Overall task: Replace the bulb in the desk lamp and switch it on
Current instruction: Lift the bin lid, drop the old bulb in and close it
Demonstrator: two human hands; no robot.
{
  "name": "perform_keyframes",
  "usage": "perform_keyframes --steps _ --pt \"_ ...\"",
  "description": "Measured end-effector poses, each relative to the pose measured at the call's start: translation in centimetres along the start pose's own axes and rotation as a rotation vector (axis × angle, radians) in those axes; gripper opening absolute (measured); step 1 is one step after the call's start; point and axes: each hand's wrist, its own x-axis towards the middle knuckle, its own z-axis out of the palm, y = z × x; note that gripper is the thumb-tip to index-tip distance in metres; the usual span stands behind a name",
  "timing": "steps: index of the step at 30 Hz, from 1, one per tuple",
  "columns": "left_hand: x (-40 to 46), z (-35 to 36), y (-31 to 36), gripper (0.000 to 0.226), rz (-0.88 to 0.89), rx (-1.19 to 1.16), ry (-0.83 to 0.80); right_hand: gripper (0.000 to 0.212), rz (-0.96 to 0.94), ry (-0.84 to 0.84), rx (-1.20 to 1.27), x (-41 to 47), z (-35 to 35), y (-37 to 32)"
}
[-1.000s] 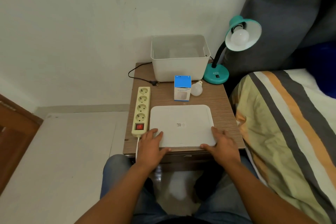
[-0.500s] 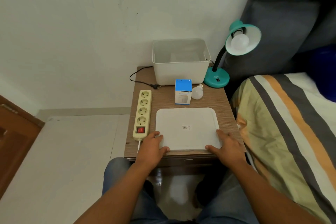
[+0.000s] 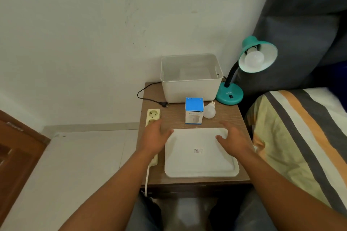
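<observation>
A teal desk lamp (image 3: 230, 94) stands at the table's back right, its shade tilted toward me with a white bulb (image 3: 254, 59) screwed in. A loose white bulb (image 3: 209, 111) lies beside a blue and white bulb box (image 3: 194, 110) in the middle of the table. The lamp's plug (image 3: 163, 104) lies unplugged above a cream power strip (image 3: 153, 116). My left hand (image 3: 155, 135) hovers open over the strip, at the far left corner of a white tray (image 3: 201, 163). My right hand (image 3: 231, 138) is open over the tray's far right corner. Neither hand holds anything.
A white plastic bin (image 3: 191, 88) sits at the back of the wooden bedside table (image 3: 176, 118). A bed with a striped cover (image 3: 300, 137) borders the right side. The wall is behind, tiled floor and a wooden door (image 3: 16, 155) to the left.
Both hands have left the tray's near edge and moved forward to its far corners. The view has shifted, so the table appears lower in the frame.
</observation>
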Motion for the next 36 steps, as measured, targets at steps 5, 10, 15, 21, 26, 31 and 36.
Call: perform_keyframes --steps 5,10,15,21,26,31,36 --pt "7.1 -2.7 2.1 0.087 0.013 -0.084 0.069 0.061 -0.030 -0.031 0.072 5.3 0.1 -1.4" --pt "13.8 -4.4 4.4 0.108 0.055 -0.093 0.076 0.074 -0.075 -0.051 0.074 10.4 0.8 -1.9" --pt "17.1 -5.2 5.7 0.117 0.069 -0.088 0.042 0.080 -0.064 -0.105 0.040 12.5 1.5 -2.4" --pt "18.4 -5.1 5.3 0.075 0.143 -0.099 -0.024 0.062 -0.121 -0.087 -0.021 13.8 2.9 -1.7" --pt "18.8 -4.8 4.9 0.092 0.124 -0.123 -0.031 0.063 -0.095 -0.071 -0.009 12.8 1.8 -2.0" --pt "18.5 -4.7 5.3 0.097 0.113 -0.107 -0.024 0.066 -0.151 0.046 0.012 9.0 -2.2 -2.9" --pt "18.6 -4.6 5.2 0.097 0.111 -0.104 -0.048 0.063 -0.337 0.191 0.012 6.8 -6.9 -5.2"
